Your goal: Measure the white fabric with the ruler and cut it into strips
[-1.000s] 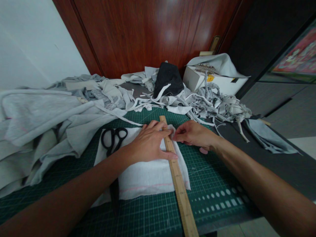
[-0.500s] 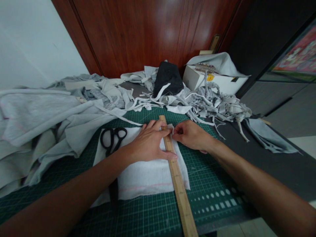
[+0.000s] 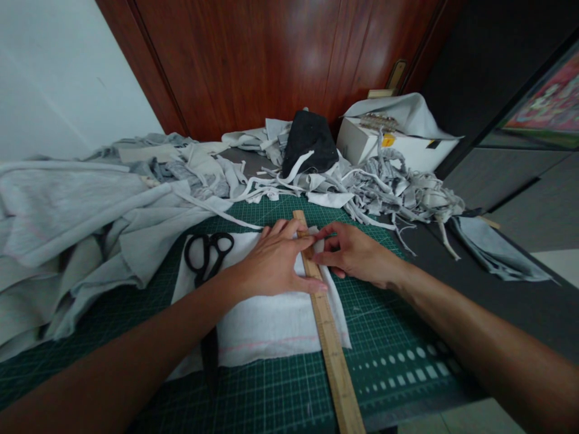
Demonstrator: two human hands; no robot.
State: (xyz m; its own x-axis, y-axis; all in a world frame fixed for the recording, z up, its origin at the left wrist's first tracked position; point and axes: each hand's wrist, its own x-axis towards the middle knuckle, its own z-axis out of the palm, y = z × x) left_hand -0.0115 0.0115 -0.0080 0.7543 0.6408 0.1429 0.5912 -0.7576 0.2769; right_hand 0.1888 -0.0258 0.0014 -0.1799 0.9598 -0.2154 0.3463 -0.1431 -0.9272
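A piece of white cloth (image 3: 266, 328) with a faint pink line lies on the green cutting mat (image 3: 289, 392). Across its right side runs a wooden ruler (image 3: 332, 343), reaching past the cloth's near edge. My left hand (image 3: 283, 259) is spread flat, pressing down on the ruler and cloth. From the right, my right hand (image 3: 355, 253) pinches the cloth's edge beside the ruler's far part, thumb and forefinger closed around it. Black scissors (image 3: 208, 259) rest on the cloth's left side, their handles away from me and partly covered by my left forearm.
Heaped grey and white fabric (image 3: 90, 211) covers the left side. Behind the mat lie tangled cloth strips (image 3: 384, 187), a black cloth bundle (image 3: 310, 141) and a white box (image 3: 407, 147). Folded grey fabric (image 3: 497, 247) sits at the right, with a wooden door (image 3: 253, 60) beyond.
My right hand's thumb and forefinger have come further left, onto the cloth's edge against the ruler. My left hand, the ruler and the scissors stay in place.
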